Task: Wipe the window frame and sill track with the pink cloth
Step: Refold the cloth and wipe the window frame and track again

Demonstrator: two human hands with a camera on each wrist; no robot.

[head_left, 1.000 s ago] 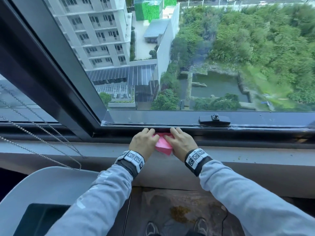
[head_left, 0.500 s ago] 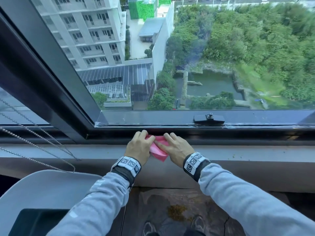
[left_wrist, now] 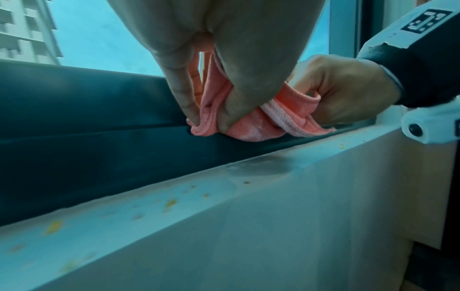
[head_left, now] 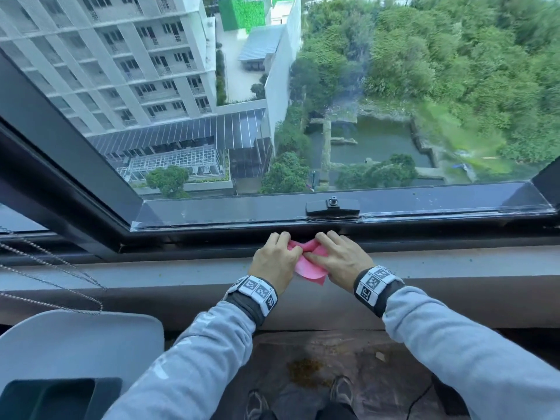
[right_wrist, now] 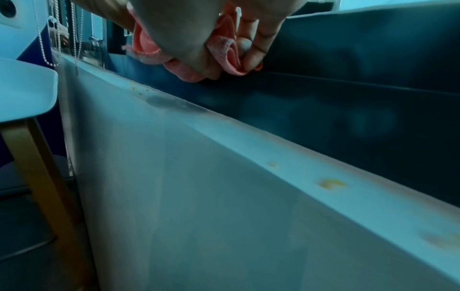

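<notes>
Two hands, left hand (head_left: 274, 262) and right hand (head_left: 344, 257), are pinching one pink cloth (head_left: 309, 265) with curled fingers (left_wrist: 184, 92), pressing it into the dark sill track (head_left: 212, 239) at twelve o'clock.

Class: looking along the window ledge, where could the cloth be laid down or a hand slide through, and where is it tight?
The ledge lies bare, but for crumbs, right of the right hand and left of the left hand up to the bead chains. It is tight where both hands bunch the pink cloth under the latch.
</notes>
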